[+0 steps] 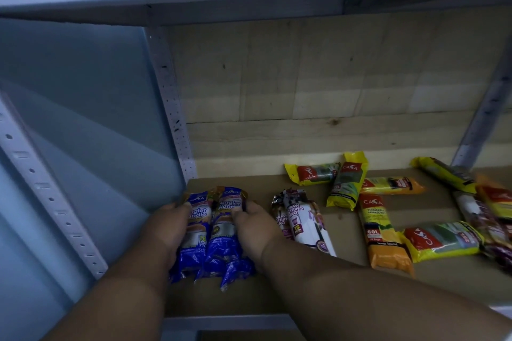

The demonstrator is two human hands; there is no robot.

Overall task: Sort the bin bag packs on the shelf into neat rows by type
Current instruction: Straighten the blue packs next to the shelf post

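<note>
Head view into a shelf bay with a brown board (249,296) as its floor and pale wood planks (318,86) as its back wall. At the left end of the board, against the translucent side panel (83,119), 2 blue packs marked "singlet handle" (213,232) lie side by side, long axes running front to back. The left hand (166,227) rests on the left pack, fingers curled over its outer edge; the right hand (256,227) rests on the right pack, fingers curled over its top and outer edge. Both hands press the pair together. Just right of the right hand lie 2 white-and-purple drawstring packs (300,219), touching each other and slightly angled. Farther right, the remaining packs lie scattered at mixed angles: 2 yellow packs with red labels (329,177) near the back wall, touching; 2 orange 60L packs (383,232), 1 lying crosswise behind and 1 running front to back; another yellow pack (440,241) at the front. More packs (484,202) overlap at the right edge, partly cut off. A perforated metal upright (174,108) stands at the back left corner.
</note>
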